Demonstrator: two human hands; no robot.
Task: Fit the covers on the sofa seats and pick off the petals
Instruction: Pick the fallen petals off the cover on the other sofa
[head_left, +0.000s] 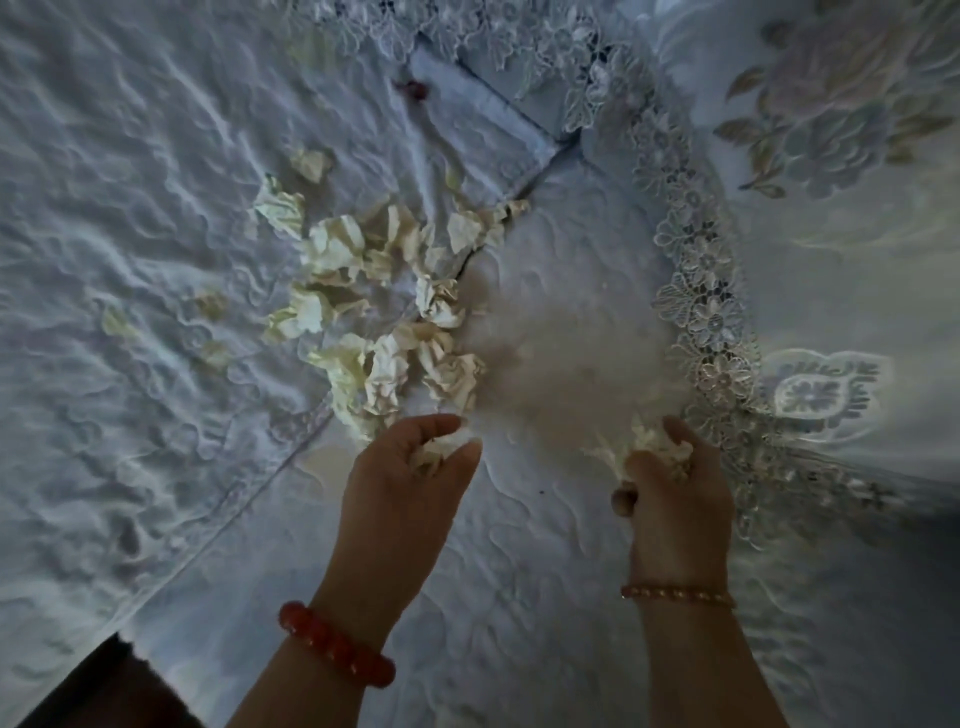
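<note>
Below, hands (540, 467) clutching petals (384, 312), lace edge (711, 322) rightward

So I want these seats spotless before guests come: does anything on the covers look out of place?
Yes. A heap of cream petals lies along the seam between two covers, with strays to its left. One small dark red bit sits apart near the lace trim. Both hands, left hand and right hand, hold gathered petals.
</note>
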